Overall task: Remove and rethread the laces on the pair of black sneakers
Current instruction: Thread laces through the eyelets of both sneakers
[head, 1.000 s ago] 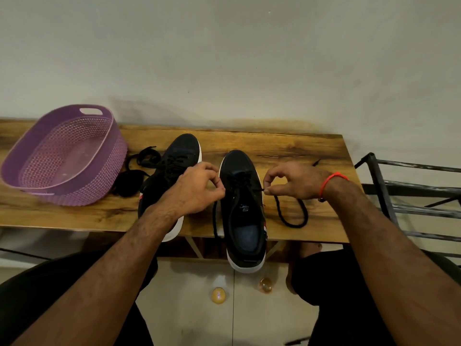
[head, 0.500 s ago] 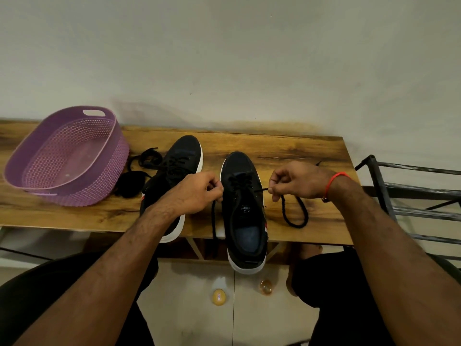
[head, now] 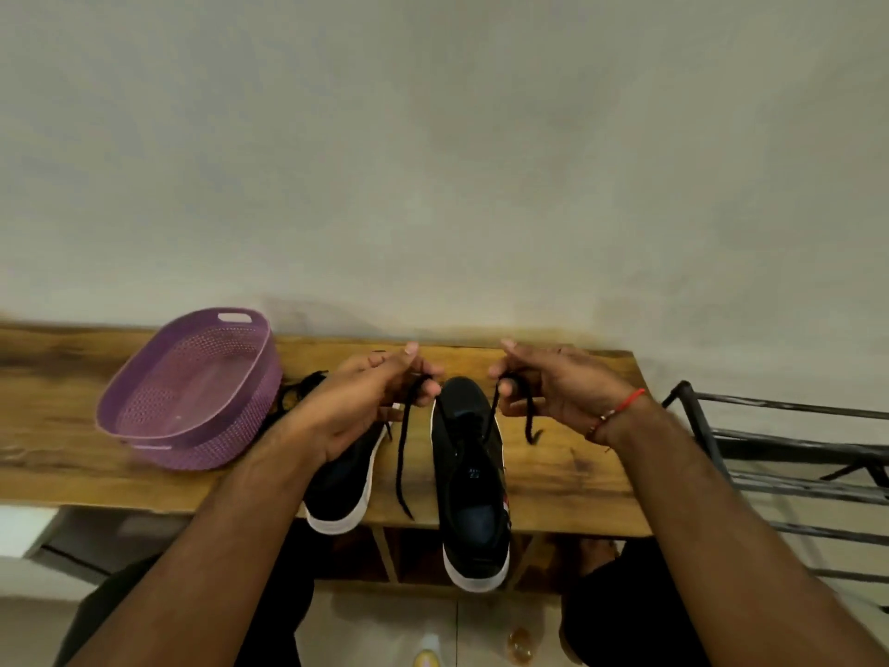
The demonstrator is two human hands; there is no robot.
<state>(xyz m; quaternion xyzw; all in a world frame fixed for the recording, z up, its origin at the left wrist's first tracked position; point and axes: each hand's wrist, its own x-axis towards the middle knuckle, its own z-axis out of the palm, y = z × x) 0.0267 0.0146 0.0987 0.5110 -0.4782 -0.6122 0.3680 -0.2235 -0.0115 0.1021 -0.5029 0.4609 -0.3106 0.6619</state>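
Both hands raised above right sneaker [head: 474,479], left hand [head: 370,402] and right hand [head: 553,392] each apparently pinching lace [head: 403,454]

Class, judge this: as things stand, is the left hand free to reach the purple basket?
Probably not yet: the left hand pinches a lace end, though the basket sits unobstructed beside it.

Both forearms are bare from elbow to wrist, with no sleeves in view; the left hand [head: 370,402] wears nothing, no ring and no band; the right hand [head: 553,382] is likewise ringless; a thin red thread bracelet [head: 620,409] circles the right wrist, with a small metallic bead or clasp on it toward 7 o'clock; dark, near-black trousers [head: 620,618] cover both legs at 5 and 7 o'clock; a bare foot [head: 596,553] shows at 5 o'clock, blurred in shadow.
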